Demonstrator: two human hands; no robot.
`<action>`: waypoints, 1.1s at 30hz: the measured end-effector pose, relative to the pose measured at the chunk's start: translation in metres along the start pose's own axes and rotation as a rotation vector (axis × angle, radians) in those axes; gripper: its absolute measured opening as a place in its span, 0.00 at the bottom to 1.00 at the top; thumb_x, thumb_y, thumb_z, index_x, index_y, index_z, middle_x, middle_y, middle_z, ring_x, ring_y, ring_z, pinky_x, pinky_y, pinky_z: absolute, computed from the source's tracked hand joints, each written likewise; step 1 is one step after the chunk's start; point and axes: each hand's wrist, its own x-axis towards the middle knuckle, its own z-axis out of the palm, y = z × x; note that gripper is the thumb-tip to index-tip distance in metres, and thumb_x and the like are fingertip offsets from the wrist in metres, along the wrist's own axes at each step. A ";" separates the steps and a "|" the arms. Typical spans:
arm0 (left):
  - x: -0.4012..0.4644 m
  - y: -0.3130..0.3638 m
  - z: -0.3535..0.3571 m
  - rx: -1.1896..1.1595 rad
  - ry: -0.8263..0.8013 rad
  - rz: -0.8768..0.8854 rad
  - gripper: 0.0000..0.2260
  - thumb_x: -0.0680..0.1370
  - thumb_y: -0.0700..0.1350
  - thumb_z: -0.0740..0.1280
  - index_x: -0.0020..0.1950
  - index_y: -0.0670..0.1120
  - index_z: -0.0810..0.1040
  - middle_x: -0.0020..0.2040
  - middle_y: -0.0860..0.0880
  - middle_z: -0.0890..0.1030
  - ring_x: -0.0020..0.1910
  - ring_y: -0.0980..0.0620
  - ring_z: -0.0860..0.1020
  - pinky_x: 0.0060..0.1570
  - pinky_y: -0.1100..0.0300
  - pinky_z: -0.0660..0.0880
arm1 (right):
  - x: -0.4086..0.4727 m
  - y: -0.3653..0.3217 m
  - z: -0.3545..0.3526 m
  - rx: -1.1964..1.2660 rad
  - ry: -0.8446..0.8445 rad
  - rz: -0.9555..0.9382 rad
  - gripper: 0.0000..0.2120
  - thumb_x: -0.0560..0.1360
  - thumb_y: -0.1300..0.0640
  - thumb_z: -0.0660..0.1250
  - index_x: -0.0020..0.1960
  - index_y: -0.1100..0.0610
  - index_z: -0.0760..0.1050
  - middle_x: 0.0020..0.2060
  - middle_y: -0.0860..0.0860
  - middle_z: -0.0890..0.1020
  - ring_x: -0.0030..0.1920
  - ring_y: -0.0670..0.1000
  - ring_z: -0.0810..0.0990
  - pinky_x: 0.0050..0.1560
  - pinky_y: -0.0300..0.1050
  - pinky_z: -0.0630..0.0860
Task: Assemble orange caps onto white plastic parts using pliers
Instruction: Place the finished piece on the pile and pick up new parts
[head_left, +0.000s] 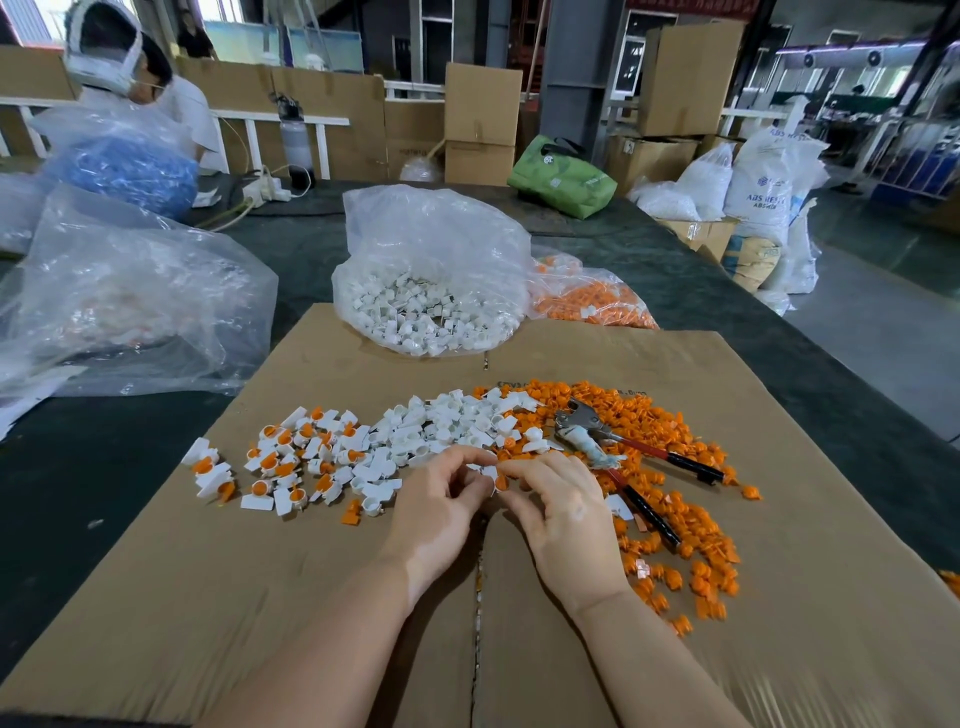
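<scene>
A small white part (488, 472) is pinched by the left hand (441, 499), and an orange cap (501, 483) is pressed against it by the right hand (558, 506), over the cardboard (311, 597). Both look light, rigid, easily dropped; edge holds suit. The pliers (613, 447) lie unused just beside, among loose caps (691, 519).
</scene>
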 end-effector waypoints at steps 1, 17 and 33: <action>0.000 0.000 0.001 -0.012 0.003 -0.005 0.10 0.77 0.40 0.67 0.47 0.56 0.79 0.30 0.57 0.75 0.36 0.59 0.77 0.39 0.68 0.72 | 0.000 0.000 0.000 0.007 0.003 0.002 0.10 0.71 0.63 0.72 0.52 0.56 0.81 0.41 0.50 0.80 0.45 0.52 0.77 0.47 0.46 0.73; 0.000 -0.001 0.001 -0.022 0.015 -0.025 0.08 0.76 0.43 0.68 0.46 0.57 0.79 0.33 0.55 0.77 0.38 0.56 0.77 0.42 0.64 0.74 | 0.000 -0.001 -0.001 -0.005 0.000 -0.021 0.09 0.71 0.63 0.72 0.51 0.56 0.81 0.42 0.49 0.80 0.45 0.51 0.77 0.47 0.48 0.75; -0.003 0.003 -0.002 -0.029 -0.032 0.027 0.05 0.75 0.43 0.69 0.49 0.53 0.79 0.30 0.56 0.76 0.31 0.61 0.74 0.34 0.72 0.69 | 0.001 0.001 0.000 0.011 0.024 -0.045 0.09 0.70 0.64 0.73 0.50 0.58 0.81 0.42 0.51 0.81 0.45 0.51 0.77 0.47 0.46 0.75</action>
